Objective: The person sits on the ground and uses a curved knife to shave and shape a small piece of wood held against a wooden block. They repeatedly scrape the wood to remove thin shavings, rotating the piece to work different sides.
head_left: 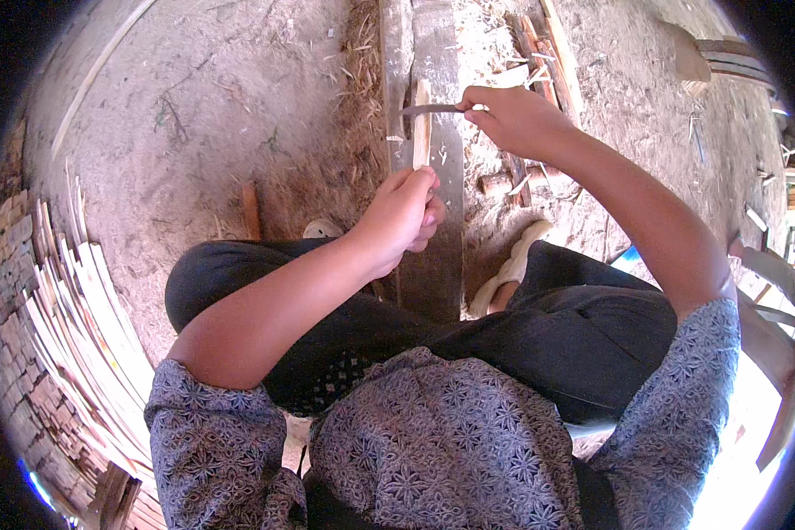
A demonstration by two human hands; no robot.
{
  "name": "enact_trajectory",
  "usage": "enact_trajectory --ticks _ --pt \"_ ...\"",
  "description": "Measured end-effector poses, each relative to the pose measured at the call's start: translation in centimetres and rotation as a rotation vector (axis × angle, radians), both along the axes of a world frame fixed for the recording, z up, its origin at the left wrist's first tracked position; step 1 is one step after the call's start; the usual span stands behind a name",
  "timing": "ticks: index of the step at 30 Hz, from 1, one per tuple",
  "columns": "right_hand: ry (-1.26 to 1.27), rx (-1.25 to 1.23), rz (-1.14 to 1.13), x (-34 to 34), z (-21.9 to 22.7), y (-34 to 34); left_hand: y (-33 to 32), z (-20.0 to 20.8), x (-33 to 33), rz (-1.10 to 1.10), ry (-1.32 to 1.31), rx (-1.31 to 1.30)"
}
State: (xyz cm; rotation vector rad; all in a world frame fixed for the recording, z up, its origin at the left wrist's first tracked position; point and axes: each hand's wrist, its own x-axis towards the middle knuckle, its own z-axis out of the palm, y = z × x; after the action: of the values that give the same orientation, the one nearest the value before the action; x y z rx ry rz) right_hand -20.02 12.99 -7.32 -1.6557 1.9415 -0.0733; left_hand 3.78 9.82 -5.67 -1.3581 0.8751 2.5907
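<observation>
My left hand (408, 212) is closed around the lower end of a short, pale wooden stick (422, 141), which points away from me above a weathered plank (446, 256). In my right hand (512, 119) is the handle end of a knife (428, 109), its dark narrow blade lying crosswise over the upper part of the stick. The fingers of that hand hide the handle. Whether the blade is biting into the wood I cannot tell. A few small shavings lie on the plank beside the stick.
The plank runs away from me between my legs. Wood shavings (495, 71) and split sticks (539, 62) lie on the dirt floor to its right. At the left stands a stack of long pale strips (88, 309) beside a brick wall (9, 336). A short brown piece (252, 210) lies near my left knee.
</observation>
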Motion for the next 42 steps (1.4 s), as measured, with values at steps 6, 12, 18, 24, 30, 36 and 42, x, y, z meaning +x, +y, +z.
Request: enact_trajectory --ticks 6,12,18,24,30,36,42 --pt "-0.028 0.065 -0.013 1.8 4.9 2.5 0.4 0.0 -0.4 0.024 -0.002 -0.005" --pt "0.026 0.033 -0.014 1.7 3.8 3.0 1.0 0.5 -1.3 0.012 -0.118 -0.084" --pt "0.047 0.022 0.01 2.2 2.6 2.5 1.4 0.0 -0.7 -0.004 -0.213 -0.114" --pt "0.077 0.083 -0.008 2.7 2.6 2.4 2.0 -0.4 -0.9 -0.024 -0.235 -0.166" --pt "0.122 0.081 0.023 2.6 3.3 2.3 2.1 -2.1 -0.6 -0.009 -0.144 -0.181" --pt "-0.235 0.132 -0.171 0.6 1.5 3.1 1.1 -2.8 -1.3 0.09 0.067 -0.097" --pt "-0.205 0.025 0.02 0.1 2.9 4.2 1.2 -1.9 -1.7 0.173 0.042 -0.031"
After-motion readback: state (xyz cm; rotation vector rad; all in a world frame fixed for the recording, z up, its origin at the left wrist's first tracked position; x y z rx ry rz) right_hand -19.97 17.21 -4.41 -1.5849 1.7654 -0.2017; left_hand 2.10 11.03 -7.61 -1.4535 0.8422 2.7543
